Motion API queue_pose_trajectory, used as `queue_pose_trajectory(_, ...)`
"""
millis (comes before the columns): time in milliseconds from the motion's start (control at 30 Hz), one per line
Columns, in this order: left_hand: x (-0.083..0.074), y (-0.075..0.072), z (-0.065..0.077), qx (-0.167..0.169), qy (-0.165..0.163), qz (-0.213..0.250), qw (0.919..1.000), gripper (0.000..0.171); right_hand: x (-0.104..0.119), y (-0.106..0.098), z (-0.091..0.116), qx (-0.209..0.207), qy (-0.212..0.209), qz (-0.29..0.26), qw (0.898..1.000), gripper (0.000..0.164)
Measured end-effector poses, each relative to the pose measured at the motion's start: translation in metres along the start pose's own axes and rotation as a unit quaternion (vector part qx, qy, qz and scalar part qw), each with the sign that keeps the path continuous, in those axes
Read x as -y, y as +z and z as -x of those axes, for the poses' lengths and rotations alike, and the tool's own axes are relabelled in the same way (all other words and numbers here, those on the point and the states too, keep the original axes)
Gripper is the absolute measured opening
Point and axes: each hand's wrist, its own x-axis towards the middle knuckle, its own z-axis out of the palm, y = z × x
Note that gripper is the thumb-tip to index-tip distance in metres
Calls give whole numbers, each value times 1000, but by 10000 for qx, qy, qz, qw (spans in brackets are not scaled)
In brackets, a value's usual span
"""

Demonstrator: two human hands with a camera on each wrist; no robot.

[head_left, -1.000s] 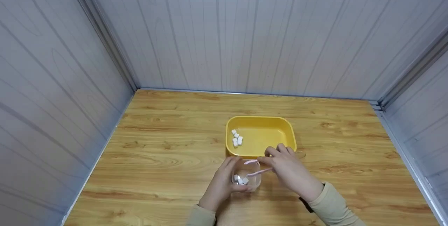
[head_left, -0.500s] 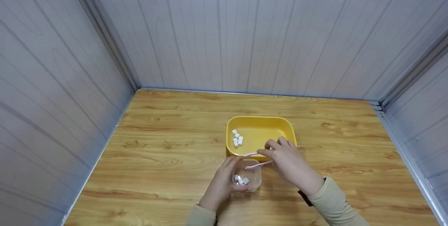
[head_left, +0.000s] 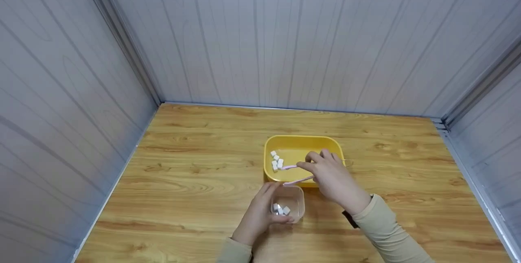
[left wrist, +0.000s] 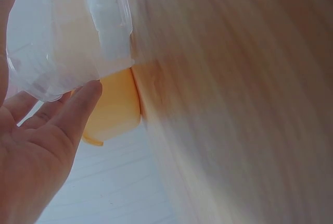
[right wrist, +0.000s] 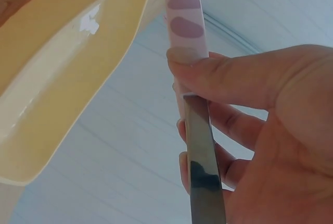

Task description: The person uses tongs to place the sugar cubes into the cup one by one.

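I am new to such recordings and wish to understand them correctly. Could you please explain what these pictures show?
There is no machine here: a person works with two bare hands. The wide picture comes from a camera on the head, looking forward and down; the two close pictures come from cameras on the wrists. On the wooden table stands a yellow tray with white cubes at one end. The left hand holds a clear container with more cubes inside. The right hand holds tongs, pink and metal, their arms apart.
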Motion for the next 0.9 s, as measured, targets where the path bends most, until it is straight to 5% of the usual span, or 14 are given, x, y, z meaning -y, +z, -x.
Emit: queue_pose_trajectory(900, 0, -1, 0, 74, -197, 35, 9998, 92, -11, 23, -45, 190, -48, 273, 9994, 44)
